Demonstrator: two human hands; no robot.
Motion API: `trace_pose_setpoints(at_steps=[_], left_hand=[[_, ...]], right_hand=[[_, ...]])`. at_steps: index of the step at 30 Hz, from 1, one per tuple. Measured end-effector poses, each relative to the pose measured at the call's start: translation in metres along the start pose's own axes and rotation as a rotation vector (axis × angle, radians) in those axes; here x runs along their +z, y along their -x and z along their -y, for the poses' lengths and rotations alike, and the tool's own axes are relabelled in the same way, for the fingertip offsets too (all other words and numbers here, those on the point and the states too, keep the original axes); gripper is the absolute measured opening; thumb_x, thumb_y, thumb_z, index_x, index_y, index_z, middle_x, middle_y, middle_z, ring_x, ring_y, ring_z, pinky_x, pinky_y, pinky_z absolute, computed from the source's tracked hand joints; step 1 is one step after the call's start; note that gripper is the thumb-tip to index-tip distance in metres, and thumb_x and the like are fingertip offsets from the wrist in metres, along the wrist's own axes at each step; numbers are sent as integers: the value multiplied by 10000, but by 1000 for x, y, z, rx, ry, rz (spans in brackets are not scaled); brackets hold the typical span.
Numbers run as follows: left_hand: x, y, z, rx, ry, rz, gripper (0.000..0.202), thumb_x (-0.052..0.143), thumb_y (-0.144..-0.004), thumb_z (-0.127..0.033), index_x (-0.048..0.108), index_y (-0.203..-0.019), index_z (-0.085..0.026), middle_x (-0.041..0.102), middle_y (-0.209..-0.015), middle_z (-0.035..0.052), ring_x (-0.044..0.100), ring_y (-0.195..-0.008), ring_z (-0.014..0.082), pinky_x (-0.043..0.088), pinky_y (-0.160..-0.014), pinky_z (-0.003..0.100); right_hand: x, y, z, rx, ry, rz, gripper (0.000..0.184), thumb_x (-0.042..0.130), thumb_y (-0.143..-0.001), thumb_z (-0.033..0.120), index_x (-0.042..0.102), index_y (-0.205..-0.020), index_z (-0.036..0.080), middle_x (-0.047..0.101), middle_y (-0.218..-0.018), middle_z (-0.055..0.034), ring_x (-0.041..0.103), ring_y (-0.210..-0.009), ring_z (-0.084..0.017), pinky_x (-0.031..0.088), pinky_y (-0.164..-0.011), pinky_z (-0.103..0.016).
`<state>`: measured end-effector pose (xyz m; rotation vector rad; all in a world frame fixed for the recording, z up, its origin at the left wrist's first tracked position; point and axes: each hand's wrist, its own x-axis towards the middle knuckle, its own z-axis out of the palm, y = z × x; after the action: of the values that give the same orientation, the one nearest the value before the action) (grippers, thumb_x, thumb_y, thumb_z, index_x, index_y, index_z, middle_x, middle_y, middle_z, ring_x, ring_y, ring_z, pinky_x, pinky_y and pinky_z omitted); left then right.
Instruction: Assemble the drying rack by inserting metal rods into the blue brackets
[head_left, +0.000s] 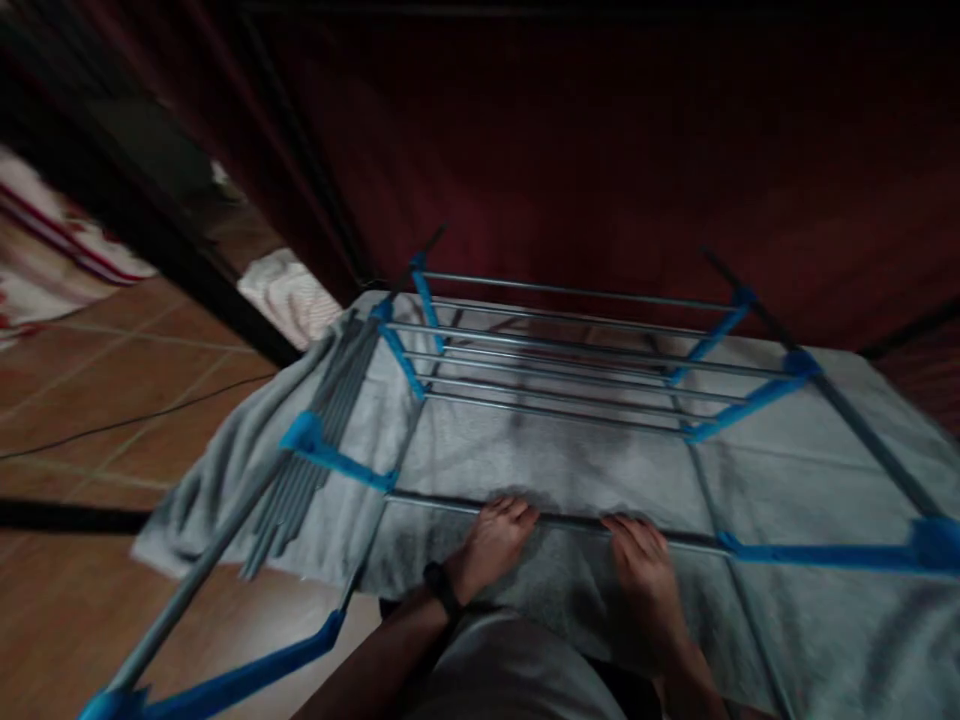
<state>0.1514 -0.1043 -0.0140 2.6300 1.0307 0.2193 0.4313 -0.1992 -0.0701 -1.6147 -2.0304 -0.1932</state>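
My left hand (pixel 498 540), with a dark band on its wrist, curls its fingers over a grey metal tube (pixel 566 522). To its right, my right hand (pixel 639 555) is closed over the same tube, with a short gap between the hands. Each end of this tube meets a blue plastic bracket, one on the left (pixel 349 464) and one on the right (pixel 825 555). They belong to a rack frame of grey tubes and blue brackets, lying in front of me. Several crossbars (pixel 555 350) span its far part.
A bundle of loose grey tubes (pixel 315 450) lies left of the frame on a pale blanket (pixel 585 465). Dark red curtains (pixel 570 150) hang behind. On the tiled floor (pixel 135 410), at left, runs a thin black cable (pixel 142 420). A lower-left bracket (pixel 240 680) reaches past the blanket.
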Motion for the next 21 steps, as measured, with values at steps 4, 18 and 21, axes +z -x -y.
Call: trace_pose_setpoints(at_steps=[4,18,21], left_hand=[[-1,-2,-3,2,-30,39,228,517,-1005,-147,666,-1174,-183,706,-1134,83,632,-1075,217,462,-971,351],[-9,35,25,-72,-4,-181,285,510,-1040,-169,621,-1303,-171,677,-1230,95,606,-1148,212,433,-1024,376],[-14,42,34,-88,-49,-163,276,511,-1037,-156,635,-1282,-176,668,-1272,98,608,-1147,206,434,-1027,373]], right_hand=[[10,9,-20,-51,0,-35,356,417,-1058,286,693,-1266,203,757,-1157,-108,675,-1073,-257,449,-1059,-466],[9,11,-29,-115,28,-33,386,377,-1067,348,649,-1304,210,748,-1146,-120,682,-1016,-271,452,-996,-461],[8,10,-28,-117,27,-43,392,381,-1066,363,651,-1308,214,747,-1130,-116,678,-1012,-268,451,-997,-458]])
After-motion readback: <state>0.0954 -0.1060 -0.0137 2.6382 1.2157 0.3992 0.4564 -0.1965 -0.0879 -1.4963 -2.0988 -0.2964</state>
